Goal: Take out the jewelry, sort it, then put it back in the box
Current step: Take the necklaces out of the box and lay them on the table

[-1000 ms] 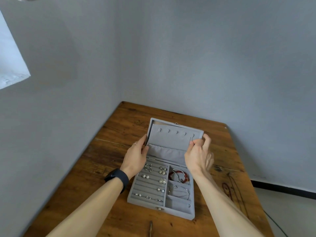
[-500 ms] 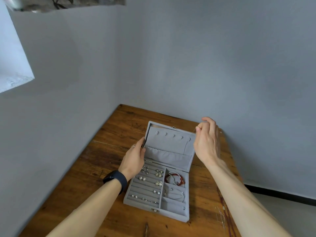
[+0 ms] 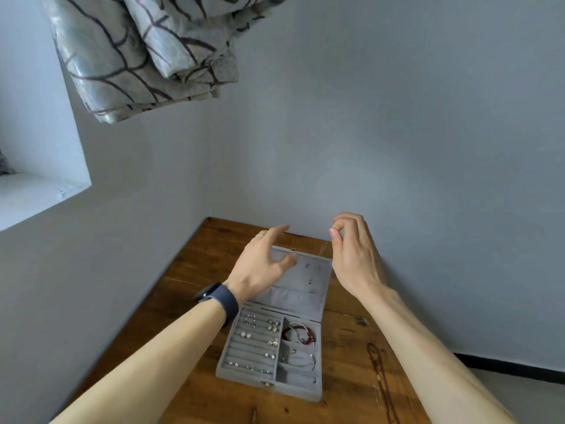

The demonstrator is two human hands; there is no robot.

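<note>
A grey velvet jewelry box (image 3: 298,392) lies open on the wooden table (image 3: 189,270), its lid (image 3: 305,289) standing up at the back. Several earrings and studs (image 3: 272,325) sit in the ring rows on the left. A red bead bracelet (image 3: 298,332) and a silver bangle (image 3: 305,361) fill the right compartments. My left hand (image 3: 263,264) hovers over the lid's left side with fingers spread and holds nothing. My right hand (image 3: 354,255) is raised beside the lid's right corner, thumb and forefinger pinching a thin, barely visible chain (image 3: 324,248).
A dark red bead necklace (image 3: 377,371) and a fine silver chain (image 3: 378,391) lie on the table right of the box. Grey walls close in behind and to the left. A patterned curtain (image 3: 146,56) hangs above a window ledge (image 3: 30,194) at upper left.
My right hand left the lid's right hook and rose, pinching the thin chain. My left hand let go of the lid's left edge and lifted over it. The view tilted upward.
</note>
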